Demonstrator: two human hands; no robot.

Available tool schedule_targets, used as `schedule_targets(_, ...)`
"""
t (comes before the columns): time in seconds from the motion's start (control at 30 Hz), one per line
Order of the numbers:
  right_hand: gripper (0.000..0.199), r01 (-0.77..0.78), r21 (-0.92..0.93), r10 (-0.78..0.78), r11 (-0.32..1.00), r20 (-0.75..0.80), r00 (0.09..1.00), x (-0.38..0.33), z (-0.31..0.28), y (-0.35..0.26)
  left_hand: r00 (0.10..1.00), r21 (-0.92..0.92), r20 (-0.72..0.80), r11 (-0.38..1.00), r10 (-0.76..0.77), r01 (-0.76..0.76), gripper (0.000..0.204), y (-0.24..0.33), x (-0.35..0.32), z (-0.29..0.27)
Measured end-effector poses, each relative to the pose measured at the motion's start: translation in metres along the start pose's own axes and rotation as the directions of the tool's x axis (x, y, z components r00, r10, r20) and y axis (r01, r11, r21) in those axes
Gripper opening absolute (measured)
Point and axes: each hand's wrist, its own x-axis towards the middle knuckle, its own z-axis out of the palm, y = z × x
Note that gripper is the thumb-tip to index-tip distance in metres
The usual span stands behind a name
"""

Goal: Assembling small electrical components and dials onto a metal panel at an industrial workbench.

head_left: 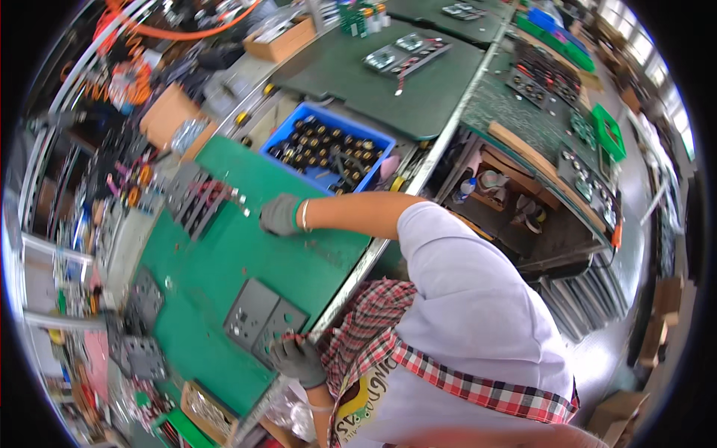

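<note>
My right hand, in a grey glove with a green cuff, reaches over the green work mat. Its fingers are curled in, and whatever they may hold is hidden. Close by on the mat lies a dark grey panel part with red wires. My left hand, also gloved in grey, is at the near edge of a flat dark grey panel with round holes. Its fingers are bent, with a small red bit showing at them; I cannot make out what it is.
A blue bin of black and brass-coloured parts stands beyond my right hand. Several dark plates lie along the mat's far side. A cardboard box of small metal parts sits at lower left. Another bench stands at upper right.
</note>
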Motion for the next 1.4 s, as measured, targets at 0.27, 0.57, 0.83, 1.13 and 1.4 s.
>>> schedule_targets(0.27, 0.036, 0.085, 0.446, 0.107, 0.891, -0.388, 0.916, -0.049, -0.042, -0.03, 0.985, -0.153, 0.148, 0.983, -0.082, 0.105, 0.013, 0.014, 0.022, -0.02)
schedule_targets(0.57, 0.036, 0.229, 0.792, 0.246, 0.566, -0.427, 0.87, -0.109, -0.066, -0.099, 0.991, -0.385, -0.078, 0.92, -0.112, 0.074, 0.011, 0.006, 0.017, -0.037)
schedule_targets(0.83, 0.039, 0.291, 0.82, 0.05, 0.492, -0.361, 0.931, -0.113, -0.081, -0.132, 0.892, -0.662, 0.001, 0.668, -0.451, 0.339, 0.011, 0.005, 0.061, -0.086)
schedule_targets(1.13, 0.032, 0.102, 0.991, -0.215, 0.087, -0.081, 0.973, -0.121, -0.087, -0.13, 0.988, -0.361, -0.101, 0.92, 0.121, -0.15, 0.028, 0.015, 0.082, -0.112)
schedule_targets(1.4, 0.013, 0.176, 0.941, 0.086, 0.289, -0.209, 0.974, -0.118, -0.054, -0.158, 0.958, -0.588, -0.094, 0.791, -0.271, 0.166, 0.023, 0.042, 0.061, -0.098)
